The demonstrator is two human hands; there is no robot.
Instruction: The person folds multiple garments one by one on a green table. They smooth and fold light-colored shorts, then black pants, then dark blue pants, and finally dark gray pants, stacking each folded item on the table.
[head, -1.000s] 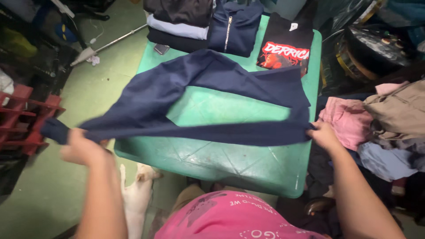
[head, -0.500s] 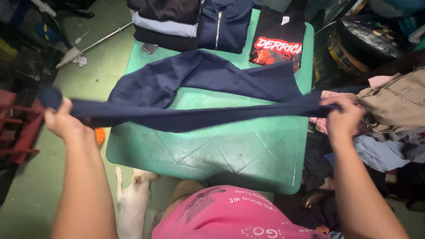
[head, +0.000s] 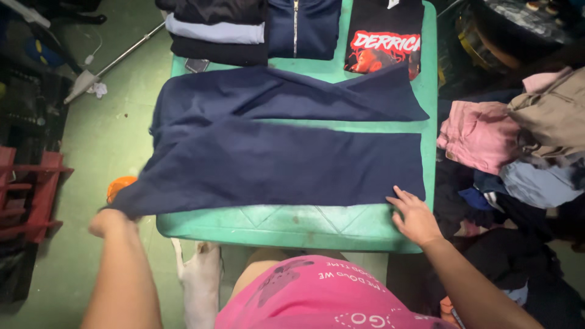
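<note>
L hand is fist-gripping the dark navy fabric garment's corner off-table; R hand is pressing its edge w/ fingers spread on the green plastic table.

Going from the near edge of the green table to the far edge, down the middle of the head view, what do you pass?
Bare table → navy garment, folded flat → strip of bare table → its upper layer → zippered navy jacket.

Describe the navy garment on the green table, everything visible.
The navy garment is plain, soft, matte cloth, spread flat across the green table, with a folded-over layer behind. Its left corner overhangs the table edge, gripped by the left hand. The right hand presses fingertips at its near right corner.
</note>
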